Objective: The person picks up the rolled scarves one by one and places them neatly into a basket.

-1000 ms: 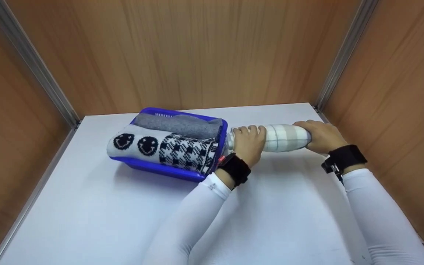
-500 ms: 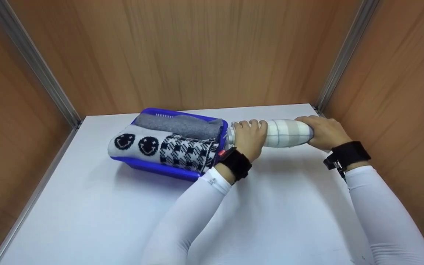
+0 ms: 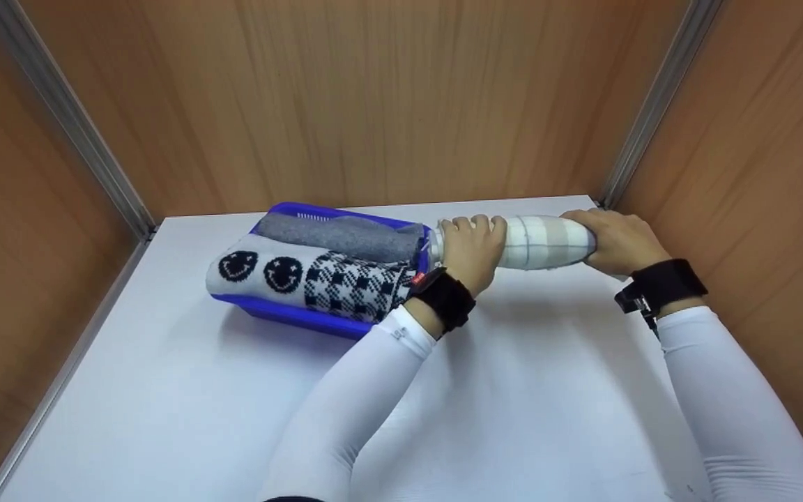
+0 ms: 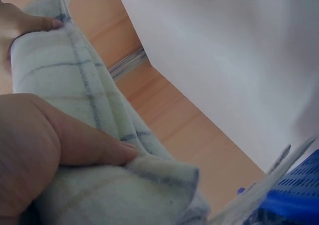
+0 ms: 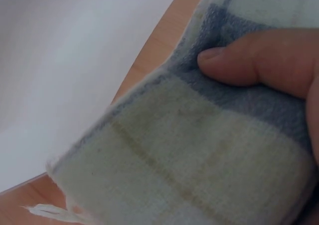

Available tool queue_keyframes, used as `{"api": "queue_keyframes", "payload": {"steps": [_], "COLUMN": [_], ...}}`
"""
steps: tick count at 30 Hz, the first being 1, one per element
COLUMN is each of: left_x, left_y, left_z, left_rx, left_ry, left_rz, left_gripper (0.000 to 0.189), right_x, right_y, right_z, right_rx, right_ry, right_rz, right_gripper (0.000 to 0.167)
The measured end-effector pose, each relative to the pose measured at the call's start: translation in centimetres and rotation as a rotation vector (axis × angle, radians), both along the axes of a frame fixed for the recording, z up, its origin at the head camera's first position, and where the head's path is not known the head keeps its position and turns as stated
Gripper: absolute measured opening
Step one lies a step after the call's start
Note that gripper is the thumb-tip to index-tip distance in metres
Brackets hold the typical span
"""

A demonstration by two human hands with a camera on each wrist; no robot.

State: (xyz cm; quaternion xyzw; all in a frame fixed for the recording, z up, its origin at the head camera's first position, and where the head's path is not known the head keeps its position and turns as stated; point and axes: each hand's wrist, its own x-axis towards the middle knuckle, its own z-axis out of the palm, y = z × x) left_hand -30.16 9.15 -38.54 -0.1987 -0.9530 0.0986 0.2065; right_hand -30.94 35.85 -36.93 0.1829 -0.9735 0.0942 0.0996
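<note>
A rolled cream plaid scarf (image 3: 548,242) with fringed ends is held up off the table, just right of the blue basket. My left hand (image 3: 473,251) grips its left end, fingers over the top; in the left wrist view that thumb (image 4: 94,145) presses a fold of the cloth. My right hand (image 3: 619,240) grips the right end, and in the right wrist view its thumb (image 5: 249,60) lies on a grey-blue stripe. The basket (image 3: 290,315) holds a grey rolled cloth (image 3: 346,237) and a white roll (image 3: 262,268) with black smiley faces and a houndstooth pattern.
The white table (image 3: 164,390) carries the basket left of centre. Wooden panels (image 3: 408,104) enclose the back and both sides, joined by metal posts at the corners. The patterned roll overhangs the basket's left edge.
Both hands have raised the scarf a little and moved it slightly toward the back panel, keeping their grip. The basket and its rolls stay in place.
</note>
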Motion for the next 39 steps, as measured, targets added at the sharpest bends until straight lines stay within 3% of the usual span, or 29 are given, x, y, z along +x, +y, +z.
{"api": "queue_keyframes", "payload": {"steps": [9, 17, 30, 39], "left_x": [-0.3, -0.5, -0.8, -1.2], "left_y": [-0.6, -1.4, -3.0, -4.6], "left_z": [0.6, 1.4, 3.0, 3.3], "left_rx": [0.027, 0.009, 0.035, 0.043], "left_ry": [0.072, 0.01, -0.031, -0.073], "left_rz": [-0.02, -0.037, -0.066, -0.101], "left_gripper": [0.038, 0.044, 0.051, 0.059], "right_x": [-0.1, 0.1, 0.0, 0.0], "right_y": [-0.2, -0.8, -1.8, -2.7], "right_z": [0.9, 1.7, 2.9, 3.4], "right_rx": [0.001, 0.024, 0.048, 0.076], "right_ry": [0.029, 0.013, 0.035, 0.037], "right_rz": [-0.001, 0.002, 0.02, 0.024], "right_gripper": [0.059, 0.06, 0.065, 0.064]}}
